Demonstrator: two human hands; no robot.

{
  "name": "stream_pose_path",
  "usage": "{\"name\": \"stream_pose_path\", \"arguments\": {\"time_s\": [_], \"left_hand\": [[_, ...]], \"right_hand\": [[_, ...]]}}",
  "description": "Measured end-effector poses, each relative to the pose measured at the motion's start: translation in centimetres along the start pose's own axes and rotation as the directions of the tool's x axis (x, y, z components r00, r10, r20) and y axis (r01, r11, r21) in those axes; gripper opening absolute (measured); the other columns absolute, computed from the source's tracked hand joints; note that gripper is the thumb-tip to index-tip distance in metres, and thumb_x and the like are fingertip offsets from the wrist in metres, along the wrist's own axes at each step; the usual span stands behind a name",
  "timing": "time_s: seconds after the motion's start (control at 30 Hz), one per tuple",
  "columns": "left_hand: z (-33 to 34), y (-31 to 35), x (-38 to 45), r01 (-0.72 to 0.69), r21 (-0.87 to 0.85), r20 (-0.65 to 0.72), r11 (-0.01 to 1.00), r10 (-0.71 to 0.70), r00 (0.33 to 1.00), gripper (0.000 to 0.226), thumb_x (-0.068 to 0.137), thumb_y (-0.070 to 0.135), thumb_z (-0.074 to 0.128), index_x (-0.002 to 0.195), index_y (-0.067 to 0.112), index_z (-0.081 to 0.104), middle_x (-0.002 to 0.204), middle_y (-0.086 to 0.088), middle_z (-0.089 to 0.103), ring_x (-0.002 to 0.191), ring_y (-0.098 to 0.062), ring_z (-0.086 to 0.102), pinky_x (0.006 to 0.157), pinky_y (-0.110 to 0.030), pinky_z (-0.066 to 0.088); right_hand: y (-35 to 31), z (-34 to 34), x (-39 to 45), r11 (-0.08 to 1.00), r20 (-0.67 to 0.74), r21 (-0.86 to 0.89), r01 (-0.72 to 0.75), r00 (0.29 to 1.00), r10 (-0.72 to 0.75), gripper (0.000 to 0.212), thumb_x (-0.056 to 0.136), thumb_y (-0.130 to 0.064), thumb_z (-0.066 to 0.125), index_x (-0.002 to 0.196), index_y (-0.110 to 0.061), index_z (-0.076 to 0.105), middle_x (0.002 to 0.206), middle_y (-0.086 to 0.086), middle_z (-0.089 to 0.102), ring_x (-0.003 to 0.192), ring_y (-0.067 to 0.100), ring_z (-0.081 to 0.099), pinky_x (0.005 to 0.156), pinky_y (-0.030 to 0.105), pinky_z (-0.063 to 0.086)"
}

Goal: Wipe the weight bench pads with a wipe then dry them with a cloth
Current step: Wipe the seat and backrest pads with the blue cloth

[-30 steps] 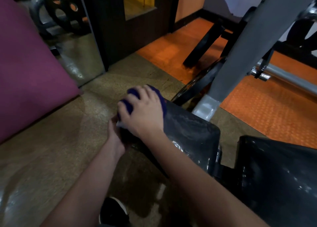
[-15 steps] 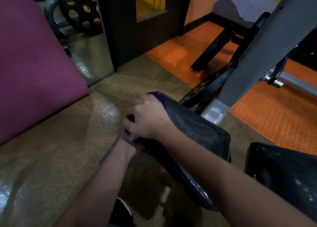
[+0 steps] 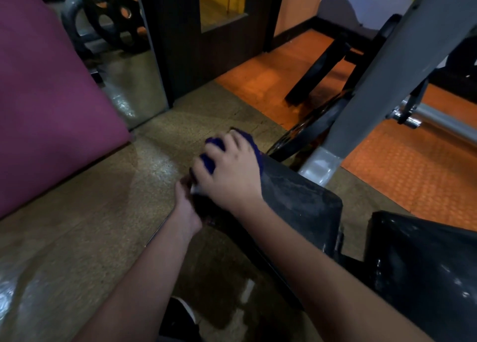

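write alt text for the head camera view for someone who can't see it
A person's right hand presses a blue cloth onto the end of a black bench pad, while the left hand grips the pad's near edge below it. A second black pad sits at right, over tan and orange flooring.

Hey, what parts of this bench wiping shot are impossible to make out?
- Left hand fingers, head view: hidden behind the pad edge and right hand.
- Blue cloth: mostly covered by the right hand.
- White scrap between the hands: too small to identify.
- Second pad: cut off by the frame edge.
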State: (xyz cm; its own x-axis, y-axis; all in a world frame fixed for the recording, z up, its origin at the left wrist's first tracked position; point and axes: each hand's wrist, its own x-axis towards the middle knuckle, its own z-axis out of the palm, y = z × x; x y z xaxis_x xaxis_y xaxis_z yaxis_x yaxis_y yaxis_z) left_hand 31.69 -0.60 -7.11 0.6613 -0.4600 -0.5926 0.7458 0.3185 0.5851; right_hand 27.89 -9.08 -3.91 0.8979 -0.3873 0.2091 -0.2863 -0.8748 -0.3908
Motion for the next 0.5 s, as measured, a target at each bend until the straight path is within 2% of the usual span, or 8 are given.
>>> {"name": "stream_pose_path", "arguments": {"time_s": [0.07,0.13,0.17,0.2,0.23,0.3,0.33,0.5], "left_hand": [[-0.2,0.1,-0.5,0.0,-0.037,0.017,0.999,0.001,1.0,0.027,0.094,0.036,0.048,0.097,0.014,0.064,0.067,-0.008,0.075,0.066,-0.025,0.073,0.062,-0.03,0.056],[-0.5,0.1,-0.1,0.042,-0.015,0.008,0.999,-0.042,0.999,0.039,0.101,0.04,0.033,0.099,0.017,0.065,0.073,-0.008,0.076,0.064,-0.025,0.073,0.064,-0.031,0.058],[-0.4,0.1,0.1,0.044,-0.002,-0.005,0.999,-0.044,0.999,0.044,0.102,0.039,0.031,0.097,0.017,0.068,0.076,-0.009,0.076,0.065,-0.025,0.074,0.065,-0.031,0.058],[-0.3,0.1,0.3,0.043,0.0,-0.002,0.999,-0.043,0.999,0.046,0.101,0.038,0.032,0.094,0.015,0.072,0.081,-0.01,0.076,0.07,-0.026,0.074,0.07,-0.033,0.058],[-0.3,-0.1,0.7,0.049,-0.001,-0.005,0.999,-0.049,0.999,0.047,0.099,0.037,0.036,0.09,0.014,0.076,0.084,-0.011,0.076,0.075,-0.028,0.073,0.075,-0.033,0.057],[-0.1,-0.2,1.1,0.037,0.02,-0.026,0.999,-0.036,0.999,0.047,0.095,0.036,0.043,0.081,0.014,0.081,0.088,-0.011,0.076,0.079,-0.028,0.073,0.079,-0.033,0.055],[-0.1,-0.3,1.3,0.029,0.022,-0.029,0.999,-0.029,0.999,0.046,0.095,0.036,0.045,0.079,0.014,0.082,0.089,-0.011,0.076,0.078,-0.028,0.074,0.078,-0.034,0.055],[-0.3,-0.4,1.3,0.05,0.02,-0.015,0.999,-0.05,0.999,0.04,0.093,0.033,0.043,0.083,0.012,0.075,0.083,-0.012,0.073,0.069,-0.027,0.072,0.076,-0.032,0.054]], "right_hand": [[1.0,0.0,-2.4,0.962,0.032,0.032,0.272,0.962,-0.273,0.044,0.099,-0.055,0.045,0.131,-0.032,0.065,0.151,0.004,0.051,0.15,0.029,0.032,0.124,0.049,0.023],[3.0,-0.5,-2.2,0.929,0.087,0.026,0.37,0.925,-0.371,0.045,0.101,-0.058,0.044,0.137,-0.037,0.06,0.151,0.001,0.051,0.149,0.027,0.034,0.124,0.049,0.024],[3.4,-0.6,-1.4,0.942,0.075,0.029,0.333,0.939,-0.335,0.043,0.101,-0.058,0.045,0.134,-0.037,0.062,0.146,0.001,0.056,0.144,0.028,0.041,0.121,0.049,0.029],[3.5,-0.7,-0.2,0.971,0.033,0.046,0.234,0.971,-0.235,0.039,0.101,-0.056,0.047,0.128,-0.035,0.066,0.137,0.002,0.061,0.136,0.031,0.05,0.115,0.049,0.037],[3.3,-1.1,1.1,0.993,0.0,0.092,0.068,0.998,-0.068,0.035,0.101,-0.055,0.048,0.121,-0.034,0.068,0.127,0.002,0.065,0.125,0.032,0.057,0.106,0.046,0.044],[2.9,-1.2,3.5,0.949,0.049,0.159,-0.273,0.962,0.269,0.037,0.1,-0.06,0.042,0.113,-0.035,0.066,0.114,0.001,0.066,0.109,0.03,0.062,0.093,0.04,0.049],[2.9,-1.0,3.9,0.928,0.064,0.156,-0.338,0.941,0.332,0.039,0.1,-0.061,0.038,0.111,-0.035,0.065,0.11,0.0,0.066,0.105,0.028,0.062,0.091,0.04,0.05],[5.9,-1.1,-0.2,0.949,-0.056,0.16,-0.271,0.957,0.283,0.045,0.1,-0.065,0.034,0.121,-0.038,0.062,0.105,-0.005,0.064,0.1,0.02,0.059,0.089,0.037,0.048]]}}
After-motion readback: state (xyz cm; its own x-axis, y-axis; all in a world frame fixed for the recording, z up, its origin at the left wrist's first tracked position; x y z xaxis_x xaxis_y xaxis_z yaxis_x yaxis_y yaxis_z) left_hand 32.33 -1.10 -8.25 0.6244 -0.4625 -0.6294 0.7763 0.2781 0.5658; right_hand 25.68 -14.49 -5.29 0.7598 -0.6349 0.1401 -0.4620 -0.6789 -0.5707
